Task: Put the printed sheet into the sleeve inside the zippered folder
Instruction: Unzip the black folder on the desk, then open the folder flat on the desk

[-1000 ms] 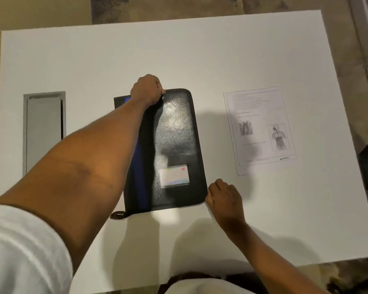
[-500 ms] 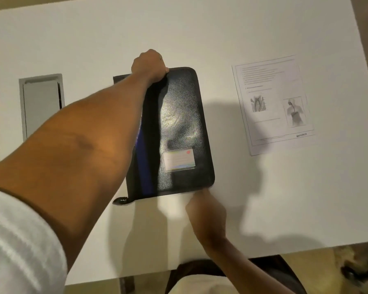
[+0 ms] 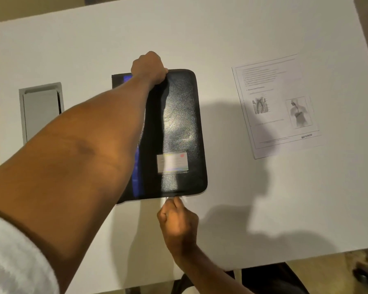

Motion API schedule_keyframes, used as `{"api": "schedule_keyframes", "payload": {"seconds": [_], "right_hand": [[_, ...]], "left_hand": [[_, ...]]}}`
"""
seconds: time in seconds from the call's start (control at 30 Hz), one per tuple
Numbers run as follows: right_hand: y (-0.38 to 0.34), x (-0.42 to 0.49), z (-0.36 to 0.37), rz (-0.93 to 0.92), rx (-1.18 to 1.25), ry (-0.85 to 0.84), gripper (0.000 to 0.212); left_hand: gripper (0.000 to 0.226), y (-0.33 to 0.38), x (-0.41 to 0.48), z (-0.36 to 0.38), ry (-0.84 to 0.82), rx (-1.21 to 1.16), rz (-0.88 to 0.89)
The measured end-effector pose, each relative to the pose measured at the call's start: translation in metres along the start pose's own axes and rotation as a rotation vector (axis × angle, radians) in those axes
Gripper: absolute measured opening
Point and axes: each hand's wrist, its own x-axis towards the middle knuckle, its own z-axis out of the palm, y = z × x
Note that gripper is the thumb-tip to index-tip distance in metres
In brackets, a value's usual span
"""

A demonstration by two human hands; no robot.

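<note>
Folder: black zippered folder (image 3: 179,132) lies shut on the white tabletop (image 3: 221,39).
Left hand: left hand (image 3: 149,67) is fisted over the far edge, fingers curled tight on the cover.
Right hand: right hand (image 3: 176,219) has its fingers pinched at the near edge, seemingly on the zipper pull (too small to confirm).
Sheet: printed sheet (image 3: 276,105) lies flat, well apart to the right.
Risk: the zipper may snag at a corner, or the folder slide if the hold slackens.
Writing: card label (image 3: 173,162) is unreadable; the sheet's footer logo is blurred.
</note>
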Motion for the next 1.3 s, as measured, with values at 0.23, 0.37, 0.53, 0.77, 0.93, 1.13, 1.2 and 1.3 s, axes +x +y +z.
{"api": "schedule_keyframes", "payload": {"seconds": [0.23,0.37,0.53,0.77,0.93,1.13,1.2,1.3], "right_hand": [[0.021,0.015,-0.018,-0.024,-0.099,0.275,0.024],[0.023,0.020,-0.012,-0.103,-0.170,0.292,0.022],[0.010,0.015,0.014,-0.265,-0.142,0.238,0.015],[-0.018,0.008,0.038,-0.303,-0.311,0.044,0.013],[-0.012,0.018,0.012,-0.310,-0.347,0.151,0.016],[-0.009,0.086,-0.060,-0.073,-0.063,0.318,0.021],[-0.006,0.111,-0.080,0.005,-0.082,0.376,0.032],[0.002,0.142,-0.104,0.109,-0.148,0.273,0.048]], "left_hand": [[0.038,-0.014,0.014,-0.010,0.052,-0.107,-0.093],[0.040,-0.014,0.016,-0.010,0.038,-0.139,-0.127],[0.041,-0.006,0.015,-0.007,0.014,-0.142,-0.108],[0.039,0.000,0.016,-0.004,0.004,-0.120,-0.109],[0.033,-0.003,0.013,-0.006,-0.014,-0.219,-0.108],[0.040,-0.010,-0.024,-0.015,0.123,-0.374,0.036],[0.044,-0.024,-0.049,-0.016,0.157,-0.411,0.033],[0.041,-0.053,-0.094,-0.007,0.193,-0.364,-0.063]]}}
